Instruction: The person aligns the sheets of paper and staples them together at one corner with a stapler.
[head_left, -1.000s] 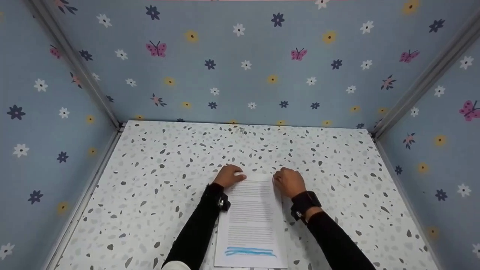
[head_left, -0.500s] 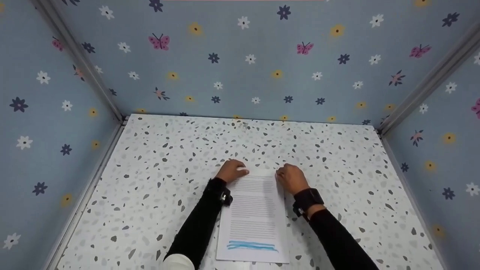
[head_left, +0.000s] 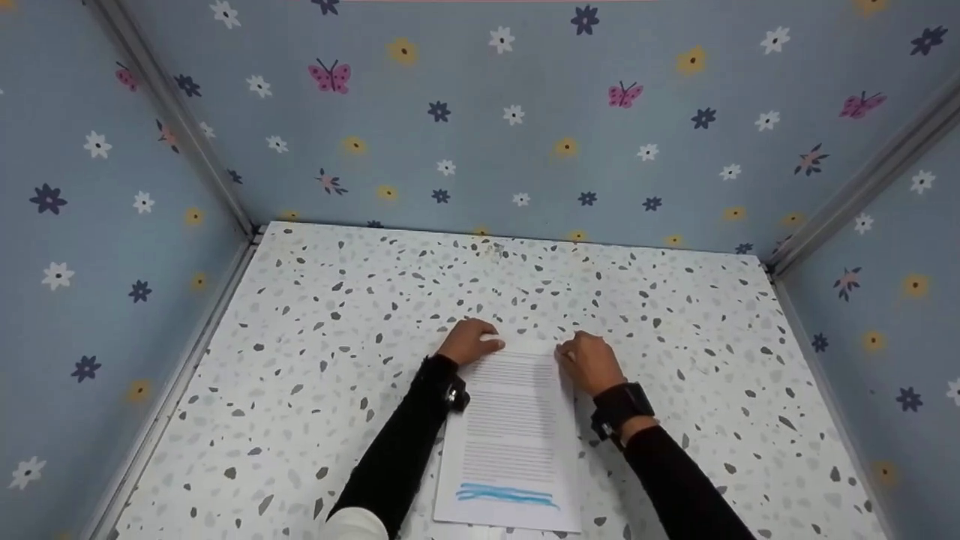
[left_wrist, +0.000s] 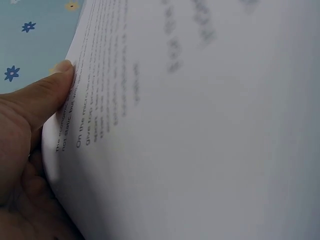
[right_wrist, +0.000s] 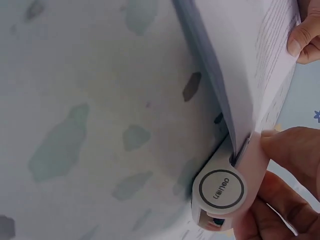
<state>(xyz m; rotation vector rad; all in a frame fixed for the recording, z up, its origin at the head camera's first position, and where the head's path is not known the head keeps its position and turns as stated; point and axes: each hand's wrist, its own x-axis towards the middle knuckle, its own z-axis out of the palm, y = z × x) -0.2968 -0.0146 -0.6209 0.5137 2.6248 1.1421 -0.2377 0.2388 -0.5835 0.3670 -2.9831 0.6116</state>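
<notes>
A stack of printed paper sheets (head_left: 510, 427) lies in front of me, two blue marker strokes across its near end. My left hand (head_left: 466, 343) holds the far left corner; in the left wrist view its thumb (left_wrist: 52, 87) lies on the print, with fingers curled underneath, and the sheets bow upward. At the far right corner my right hand (head_left: 591, 364) grips a small white and pale pink stapler (right_wrist: 220, 189) with a round logo disc. The paper edge sits between the stapler's two arms. In the head view the right hand hides the stapler.
The speckled white tabletop (head_left: 360, 300) extends around the paper. A blue flowered panel (head_left: 480, 150) closes off the back, with similar panels at both sides. Over the left sleeve, at the bottom edge, shows a rounded white item (head_left: 356, 523).
The head view has shifted slightly, moving paper and hands a little right in the frame. Both hands keep their places at the paper's far corners.
</notes>
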